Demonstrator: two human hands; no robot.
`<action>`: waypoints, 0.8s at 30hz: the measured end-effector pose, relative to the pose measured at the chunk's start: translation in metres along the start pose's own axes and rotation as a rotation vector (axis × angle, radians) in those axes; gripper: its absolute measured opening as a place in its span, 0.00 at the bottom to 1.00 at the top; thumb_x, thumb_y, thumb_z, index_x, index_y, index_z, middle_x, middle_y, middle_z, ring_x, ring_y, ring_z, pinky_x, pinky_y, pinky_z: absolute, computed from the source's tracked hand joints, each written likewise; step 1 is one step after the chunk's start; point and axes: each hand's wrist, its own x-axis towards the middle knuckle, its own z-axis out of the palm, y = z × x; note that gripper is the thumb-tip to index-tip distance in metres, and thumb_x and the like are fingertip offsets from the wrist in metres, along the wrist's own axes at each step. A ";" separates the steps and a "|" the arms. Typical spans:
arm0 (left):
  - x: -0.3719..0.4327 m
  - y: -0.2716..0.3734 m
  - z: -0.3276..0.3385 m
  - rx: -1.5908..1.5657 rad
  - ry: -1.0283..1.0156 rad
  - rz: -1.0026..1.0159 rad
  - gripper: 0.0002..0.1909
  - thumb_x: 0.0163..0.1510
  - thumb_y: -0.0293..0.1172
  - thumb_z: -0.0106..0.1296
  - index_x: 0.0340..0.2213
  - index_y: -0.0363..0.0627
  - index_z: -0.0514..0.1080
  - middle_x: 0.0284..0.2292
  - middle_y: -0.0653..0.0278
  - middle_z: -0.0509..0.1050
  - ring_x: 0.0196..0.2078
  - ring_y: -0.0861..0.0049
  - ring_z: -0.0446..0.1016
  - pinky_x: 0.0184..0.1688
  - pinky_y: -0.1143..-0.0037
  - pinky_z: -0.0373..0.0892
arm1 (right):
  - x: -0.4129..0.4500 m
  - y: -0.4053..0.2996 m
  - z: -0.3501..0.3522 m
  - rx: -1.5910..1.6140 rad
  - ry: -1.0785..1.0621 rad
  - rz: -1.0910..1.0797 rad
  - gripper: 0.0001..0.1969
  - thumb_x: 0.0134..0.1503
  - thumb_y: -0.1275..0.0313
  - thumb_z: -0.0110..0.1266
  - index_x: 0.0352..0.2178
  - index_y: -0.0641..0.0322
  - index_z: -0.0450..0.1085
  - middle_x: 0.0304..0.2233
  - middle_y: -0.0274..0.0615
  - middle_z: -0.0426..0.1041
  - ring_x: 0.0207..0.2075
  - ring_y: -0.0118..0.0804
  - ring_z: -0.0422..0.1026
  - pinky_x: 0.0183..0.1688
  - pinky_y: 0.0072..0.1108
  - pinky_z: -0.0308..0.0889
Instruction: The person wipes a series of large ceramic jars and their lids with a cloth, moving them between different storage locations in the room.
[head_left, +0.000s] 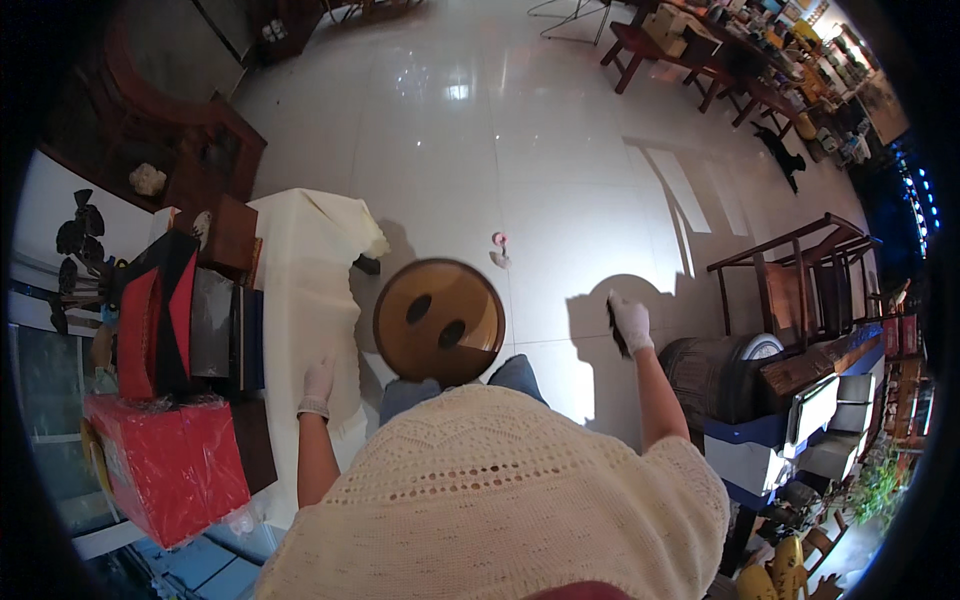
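My right hand (634, 322), in a thin white glove, is held out over the floor on the right. It grips a dark, narrow thing with a bristly edge (619, 330), perhaps a brush; the fingers cover much of it. On the left, my gloved left hand (319, 381) is at the cream cloth (311, 277) draped over a table. Whether it holds anything there is unclear. Between my hands, in front of my knees, stands a round brown wooden stool (397, 349) with two dark oval openings in its top.
A small pink object (500, 240) lies on the glossy tiled floor (450, 165). Boxes, including a plastic-wrapped red one (169, 465), crowd the left. A dark barrel-shaped stool (701, 375) and a wooden chair (787, 285) stand right. A black animal (784, 156) lies farther off.
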 end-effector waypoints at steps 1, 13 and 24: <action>-0.001 0.001 -0.001 0.004 0.072 0.144 0.18 0.61 0.35 0.35 0.44 0.36 0.70 0.38 0.42 0.73 0.41 0.50 0.71 0.44 0.60 0.66 | 0.021 -0.026 -0.002 0.175 -0.023 0.246 0.26 0.56 0.51 0.49 0.26 0.69 0.73 0.16 0.45 0.71 0.14 0.40 0.69 0.21 0.30 0.67; 0.164 0.086 -0.022 0.293 -0.229 0.383 0.24 0.59 0.46 0.36 0.51 0.47 0.65 0.45 0.51 0.71 0.47 0.54 0.70 0.48 0.62 0.66 | 0.118 -0.252 0.104 0.209 -0.236 0.016 0.29 0.56 0.46 0.41 0.30 0.66 0.73 0.22 0.49 0.74 0.24 0.40 0.74 0.34 0.28 0.69; 0.300 0.214 -0.047 0.252 -0.311 0.192 0.29 0.57 0.55 0.36 0.49 0.47 0.67 0.47 0.50 0.70 0.48 0.53 0.69 0.52 0.63 0.63 | 0.087 -0.106 0.077 -0.168 -0.461 0.449 0.31 0.55 0.45 0.41 0.31 0.69 0.73 0.30 0.62 0.74 0.37 0.60 0.72 0.41 0.37 0.66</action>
